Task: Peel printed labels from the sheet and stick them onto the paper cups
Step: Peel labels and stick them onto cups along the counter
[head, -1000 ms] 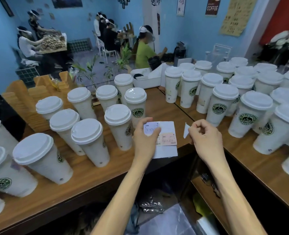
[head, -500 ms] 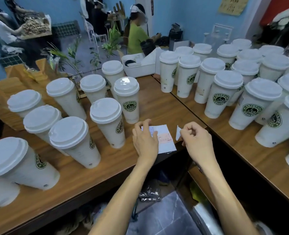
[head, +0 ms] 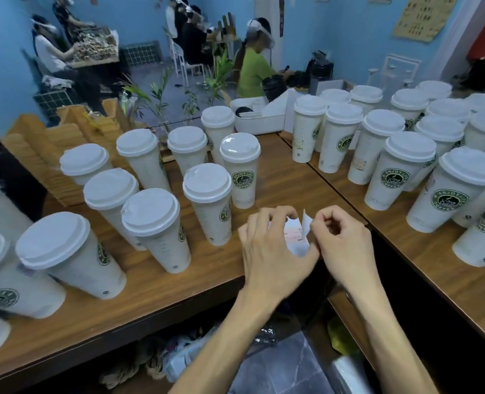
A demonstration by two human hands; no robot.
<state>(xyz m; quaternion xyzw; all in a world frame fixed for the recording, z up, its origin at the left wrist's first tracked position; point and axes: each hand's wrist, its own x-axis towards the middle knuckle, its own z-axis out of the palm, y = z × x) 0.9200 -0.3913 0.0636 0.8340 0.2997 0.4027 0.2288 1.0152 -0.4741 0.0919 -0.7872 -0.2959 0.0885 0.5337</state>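
- Since a second ago the left hand (head: 269,251) has closed over the sheet (head: 296,241), which then lay flat and mostly uncovered on the counter (head: 156,297); the right hand (head: 341,237) has come in until the two nearly touch.
- Left hand: fingers curled over the sheet at the counter's inner corner, apparently holding it; only a strip of it shows between the hands.
- Right hand: thumb and fingertips pinch a small white label (head: 306,223), standing on edge just beside the sheet. Whether it is fully free of the backing I cannot tell.
- Progress, as I judge it: peeling is under way or just finished; sticking this label is not yet done.
- Cups (head: 207,203) stand lidded in two groups, left and right of the hands. Most visible sides show only the green logo, though a few seem to carry a faint label, so much labelling probably remains.
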